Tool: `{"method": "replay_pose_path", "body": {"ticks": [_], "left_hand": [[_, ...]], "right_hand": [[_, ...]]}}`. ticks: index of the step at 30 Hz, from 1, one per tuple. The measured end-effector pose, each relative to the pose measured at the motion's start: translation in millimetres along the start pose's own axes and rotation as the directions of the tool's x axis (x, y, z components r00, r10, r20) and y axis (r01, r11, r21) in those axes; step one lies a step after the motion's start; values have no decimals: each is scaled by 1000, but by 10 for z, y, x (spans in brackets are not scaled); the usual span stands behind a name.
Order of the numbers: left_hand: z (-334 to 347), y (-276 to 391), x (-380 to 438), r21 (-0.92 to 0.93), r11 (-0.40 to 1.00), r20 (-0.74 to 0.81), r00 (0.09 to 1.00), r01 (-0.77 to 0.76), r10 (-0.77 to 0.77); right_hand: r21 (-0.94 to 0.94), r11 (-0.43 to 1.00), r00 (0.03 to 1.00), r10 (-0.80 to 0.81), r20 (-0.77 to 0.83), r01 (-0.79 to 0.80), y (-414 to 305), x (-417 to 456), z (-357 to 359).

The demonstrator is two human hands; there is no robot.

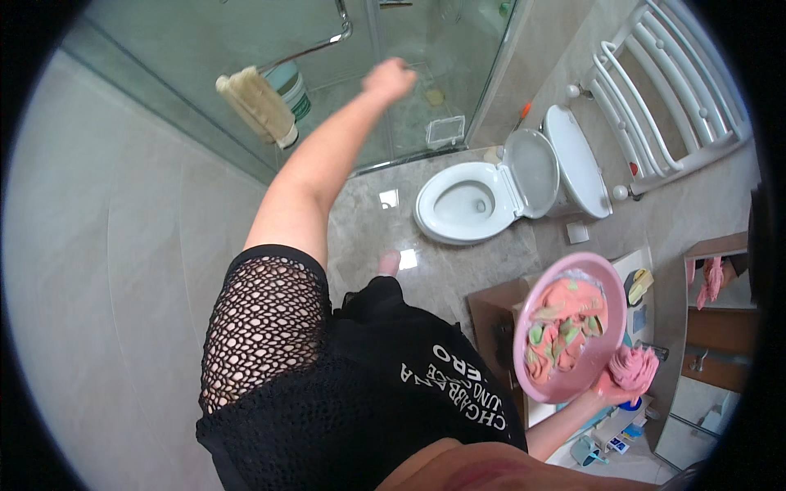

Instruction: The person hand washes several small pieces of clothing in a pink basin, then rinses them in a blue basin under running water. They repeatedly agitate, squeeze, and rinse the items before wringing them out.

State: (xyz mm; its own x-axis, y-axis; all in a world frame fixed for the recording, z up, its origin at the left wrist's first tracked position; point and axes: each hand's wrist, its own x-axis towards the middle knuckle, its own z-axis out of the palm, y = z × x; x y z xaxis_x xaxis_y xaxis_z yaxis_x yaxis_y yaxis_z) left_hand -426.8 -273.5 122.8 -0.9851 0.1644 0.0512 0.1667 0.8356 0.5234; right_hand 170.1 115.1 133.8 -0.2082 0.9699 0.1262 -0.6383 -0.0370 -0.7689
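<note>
My left arm reaches across to the glass shower door. My left hand (390,80) is at the door's upright metal edge, its fingers curled; whether it grips anything cannot be made out. At the right, my right hand (623,390) holds a bunched, wet pink cloth (634,367) beside the rim of a pink plastic basin (571,393). Inside the basin lies a crumpled pink and green cloth (568,297), with some suds near the basin's upper wall. The basin rests over the washbasin counter (638,264).
A toilet (454,232) with raised lid stands ahead, near a white towel rail (663,92). A beige towel (255,107) hangs on the shower door's bar. Behind the glass is a bucket (296,98). A light-blue cup (583,451) and a mirror (715,344) are at the lower right.
</note>
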Motion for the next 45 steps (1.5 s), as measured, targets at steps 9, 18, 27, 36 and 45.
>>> {"method": "replay_pose_path", "body": {"ticks": [9,18,27,36,45], "left_hand": [[-456,-999,1956,599,797,-60,997,75,-48],[-618,-963,1810,387,852,18,921,353,-390],[-457,-1055,1625,382,863,-44,939,330,-340],[-267,-1088,548,379,895,-69,971,236,-227],[-515,-1374,-1283,473,862,-156,980,184,-124]], "right_hand": [[-69,985,812,-171,-558,160,107,-427,595],[-20,981,823,-175,-540,195,-350,-812,387],[78,990,846,-60,-530,119,-441,-583,118],[16,997,939,-60,-338,69,-240,-100,261],[149,951,949,291,-119,-273,-338,-266,-71]]}}
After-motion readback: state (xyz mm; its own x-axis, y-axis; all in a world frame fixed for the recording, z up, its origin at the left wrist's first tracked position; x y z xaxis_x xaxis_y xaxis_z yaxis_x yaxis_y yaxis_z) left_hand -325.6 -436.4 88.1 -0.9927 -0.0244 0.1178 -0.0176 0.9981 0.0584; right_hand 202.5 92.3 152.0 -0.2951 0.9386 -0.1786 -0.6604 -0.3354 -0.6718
